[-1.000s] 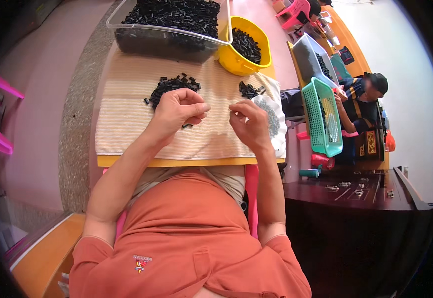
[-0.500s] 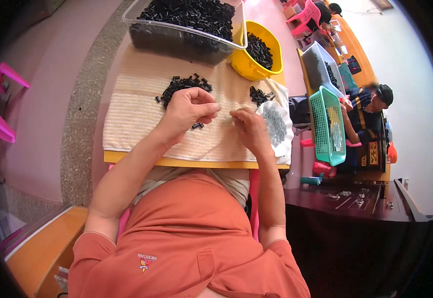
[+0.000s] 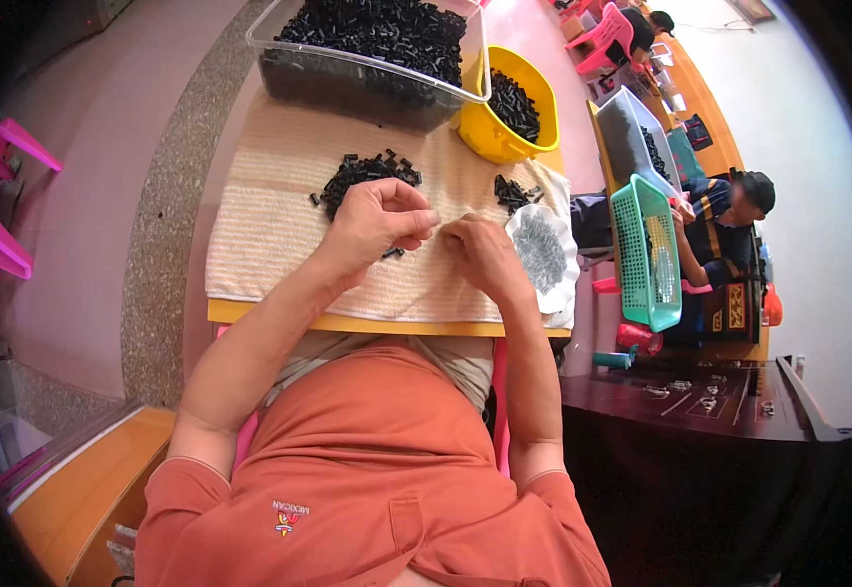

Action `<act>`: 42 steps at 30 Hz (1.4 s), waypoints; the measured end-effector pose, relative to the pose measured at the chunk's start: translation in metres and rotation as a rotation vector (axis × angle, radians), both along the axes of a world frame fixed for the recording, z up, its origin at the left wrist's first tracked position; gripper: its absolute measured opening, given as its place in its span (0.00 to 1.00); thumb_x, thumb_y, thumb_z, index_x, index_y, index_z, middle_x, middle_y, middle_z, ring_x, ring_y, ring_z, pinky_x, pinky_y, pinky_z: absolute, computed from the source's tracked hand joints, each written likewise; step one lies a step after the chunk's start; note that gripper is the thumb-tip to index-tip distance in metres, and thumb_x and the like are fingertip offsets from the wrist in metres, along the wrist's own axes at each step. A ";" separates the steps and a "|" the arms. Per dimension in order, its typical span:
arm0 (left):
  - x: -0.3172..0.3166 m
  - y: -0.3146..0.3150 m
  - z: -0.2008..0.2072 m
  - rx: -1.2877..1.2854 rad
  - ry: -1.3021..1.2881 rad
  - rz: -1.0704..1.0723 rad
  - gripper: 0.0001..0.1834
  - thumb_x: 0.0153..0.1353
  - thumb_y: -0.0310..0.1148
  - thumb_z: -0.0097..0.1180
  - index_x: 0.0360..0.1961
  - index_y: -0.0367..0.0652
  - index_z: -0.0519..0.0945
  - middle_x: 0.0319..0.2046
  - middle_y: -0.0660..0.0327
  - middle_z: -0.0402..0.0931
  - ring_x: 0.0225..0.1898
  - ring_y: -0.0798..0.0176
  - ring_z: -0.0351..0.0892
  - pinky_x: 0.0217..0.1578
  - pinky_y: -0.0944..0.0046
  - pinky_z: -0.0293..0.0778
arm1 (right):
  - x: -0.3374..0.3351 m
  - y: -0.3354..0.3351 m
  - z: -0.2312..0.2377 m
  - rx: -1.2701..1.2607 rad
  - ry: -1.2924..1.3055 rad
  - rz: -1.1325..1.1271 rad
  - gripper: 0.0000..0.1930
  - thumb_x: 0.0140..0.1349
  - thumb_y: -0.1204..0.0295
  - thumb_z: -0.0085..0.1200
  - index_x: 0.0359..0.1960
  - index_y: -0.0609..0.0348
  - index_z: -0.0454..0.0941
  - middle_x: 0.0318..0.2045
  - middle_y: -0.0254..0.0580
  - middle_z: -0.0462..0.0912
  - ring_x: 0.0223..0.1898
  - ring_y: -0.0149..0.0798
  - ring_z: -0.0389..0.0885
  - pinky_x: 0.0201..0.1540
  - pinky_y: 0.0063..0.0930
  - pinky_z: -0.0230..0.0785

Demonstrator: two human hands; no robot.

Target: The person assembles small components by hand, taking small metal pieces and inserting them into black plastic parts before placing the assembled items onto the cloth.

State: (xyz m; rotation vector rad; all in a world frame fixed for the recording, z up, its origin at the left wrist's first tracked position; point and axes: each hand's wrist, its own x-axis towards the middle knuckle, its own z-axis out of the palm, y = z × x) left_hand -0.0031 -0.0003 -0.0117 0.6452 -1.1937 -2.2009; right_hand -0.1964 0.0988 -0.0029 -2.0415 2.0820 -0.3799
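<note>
My left hand (image 3: 375, 223) is over the towel with thumb and fingertips pinched together; whatever they hold is too small to make out. Close on its right, my right hand (image 3: 488, 256) has its fingers bent and pressed together, the tips partly hidden. The fingertips of both hands nearly meet. Just beyond my left hand lies a heap of short black plastic pieces (image 3: 365, 170). Beyond my right hand sits a smaller group of black pieces (image 3: 514, 193). Right beside that hand, a white scalloped dish (image 3: 569, 230) holds many tiny silvery-grey parts (image 3: 540, 252).
A striped cream towel (image 3: 269, 225) covers the table. At its far side stand a see-through tub (image 3: 348, 90) and a yellow bucket (image 3: 504, 137), both with black pieces. To the right are a green basket (image 3: 646, 264) and a seated person (image 3: 724, 220). A pink stool (image 3: 10, 196) stands left.
My right hand has moved slightly left, so its fingertips are closer to my left hand's. My left hand keeps its pinch. The whole view has shifted slightly.
</note>
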 end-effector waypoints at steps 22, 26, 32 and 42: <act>-0.001 0.000 -0.003 0.014 0.033 -0.003 0.07 0.58 0.25 0.66 0.35 0.37 0.80 0.29 0.59 0.82 0.29 0.70 0.82 0.31 0.71 0.79 | -0.025 0.010 -0.025 -0.276 -0.634 -0.320 0.07 0.62 0.77 0.60 0.40 0.66 0.81 0.27 0.41 0.84 0.28 0.29 0.83 0.32 0.25 0.76; -0.001 0.001 -0.004 0.013 0.047 -0.011 0.07 0.58 0.25 0.66 0.35 0.37 0.80 0.29 0.59 0.83 0.29 0.69 0.82 0.31 0.71 0.79 | -0.024 0.012 -0.026 -0.261 -0.739 -0.328 0.06 0.63 0.77 0.60 0.38 0.68 0.81 0.26 0.37 0.83 0.25 0.27 0.81 0.30 0.21 0.78; -0.002 0.001 -0.004 0.011 0.042 -0.017 0.07 0.59 0.25 0.65 0.35 0.37 0.80 0.28 0.59 0.82 0.29 0.70 0.82 0.31 0.71 0.79 | -0.022 0.012 -0.024 -0.232 -0.807 -0.332 0.06 0.63 0.76 0.61 0.37 0.68 0.81 0.25 0.36 0.83 0.25 0.26 0.81 0.30 0.21 0.77; -0.002 0.000 -0.008 -0.009 0.034 -0.051 0.08 0.59 0.27 0.66 0.36 0.37 0.80 0.30 0.60 0.82 0.31 0.69 0.82 0.33 0.70 0.80 | -0.024 0.010 -0.031 -0.152 -0.775 -0.300 0.06 0.63 0.76 0.61 0.36 0.67 0.81 0.23 0.31 0.80 0.24 0.23 0.77 0.28 0.18 0.68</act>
